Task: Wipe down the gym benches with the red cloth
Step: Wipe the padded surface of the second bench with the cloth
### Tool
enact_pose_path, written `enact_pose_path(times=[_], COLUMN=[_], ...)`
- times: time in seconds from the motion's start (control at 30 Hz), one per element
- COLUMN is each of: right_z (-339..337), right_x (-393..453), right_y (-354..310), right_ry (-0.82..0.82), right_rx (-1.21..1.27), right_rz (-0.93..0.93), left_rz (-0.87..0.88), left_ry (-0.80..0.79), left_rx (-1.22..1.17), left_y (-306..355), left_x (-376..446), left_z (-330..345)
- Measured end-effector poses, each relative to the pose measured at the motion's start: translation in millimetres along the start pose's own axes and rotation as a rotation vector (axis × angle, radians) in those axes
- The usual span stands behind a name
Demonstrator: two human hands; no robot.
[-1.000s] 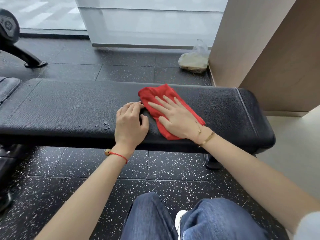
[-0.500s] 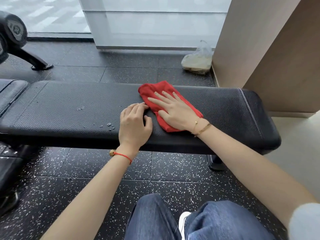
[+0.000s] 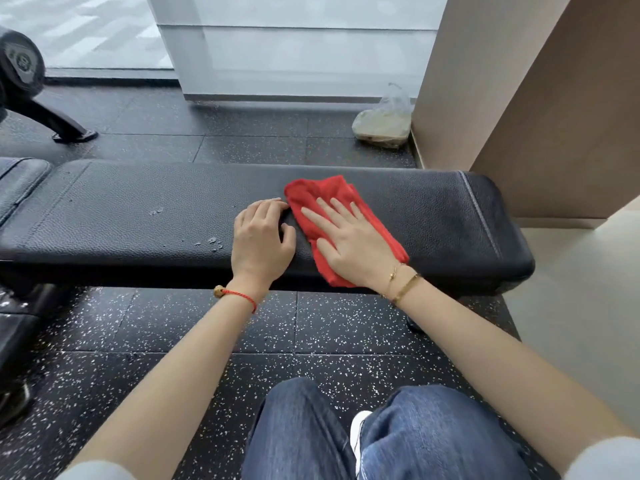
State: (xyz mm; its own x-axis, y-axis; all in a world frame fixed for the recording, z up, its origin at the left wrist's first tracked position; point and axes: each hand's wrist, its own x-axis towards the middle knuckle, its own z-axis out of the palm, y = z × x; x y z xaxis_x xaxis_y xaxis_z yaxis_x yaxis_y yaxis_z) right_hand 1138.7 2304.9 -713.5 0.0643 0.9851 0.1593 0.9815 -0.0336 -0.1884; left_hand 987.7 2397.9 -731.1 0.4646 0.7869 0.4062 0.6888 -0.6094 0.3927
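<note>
A long black padded gym bench (image 3: 138, 209) runs across the view in front of me. The red cloth (image 3: 315, 192) lies on its top, right of the middle. My right hand (image 3: 349, 244) presses flat on the cloth with straight, spread fingers. Just left of the cloth, my left hand (image 3: 261, 237) rests on the bare pad with its fingers bent down onto the leather, holding nothing. Small pale specks (image 3: 211, 241) mark the leather to the left of my left hand.
A second black pad (image 3: 17, 185) adjoins the bench at the left. A clear plastic bag (image 3: 382, 124) sits on the speckled rubber floor behind the bench, against a beige wall (image 3: 519, 98). A black machine leg (image 3: 55, 123) stands far left. My jeans-clad knees (image 3: 363, 434) are below.
The view has shifted a little. My right hand and the cloth have slid slightly right along the bench; my left hand has kept its place beside them.
</note>
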Motion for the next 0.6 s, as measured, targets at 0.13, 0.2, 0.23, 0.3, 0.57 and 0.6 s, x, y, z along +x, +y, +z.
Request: enact_pose_path(times=[0.13, 0.2, 0.23, 0.3, 0.57, 0.6], right_z=[-15, -22, -22, -17, -10, -11], right_x=[-27, -26, -21, -9, -33, -43], right_y=[47, 69, 71, 59, 26, 36], right_ry=[0.023, 0.021, 0.027, 0.030, 0.036, 0.059], right_rx=[-0.030, -0.042, -0.058, -0.081, -0.032, -0.042], right_rz=[0.209, 0.403, 0.468, 0.475, 0.205, 0.243], left_rz=[0.010, 0.011, 0.009, 0.003, 0.035, 0.040], left_ry=[-0.011, -0.013, -0.012, -0.016, -0.022, -0.029], left_rx=[-0.005, -0.002, 0.001, 0.009, 0.011, 0.014], left_y=[-2, 0, 1, 3, 0, 0], left_x=[0, -1, -2, -2, -3, -4], left_z=[-1, -2, -2, -2, -3, -3])
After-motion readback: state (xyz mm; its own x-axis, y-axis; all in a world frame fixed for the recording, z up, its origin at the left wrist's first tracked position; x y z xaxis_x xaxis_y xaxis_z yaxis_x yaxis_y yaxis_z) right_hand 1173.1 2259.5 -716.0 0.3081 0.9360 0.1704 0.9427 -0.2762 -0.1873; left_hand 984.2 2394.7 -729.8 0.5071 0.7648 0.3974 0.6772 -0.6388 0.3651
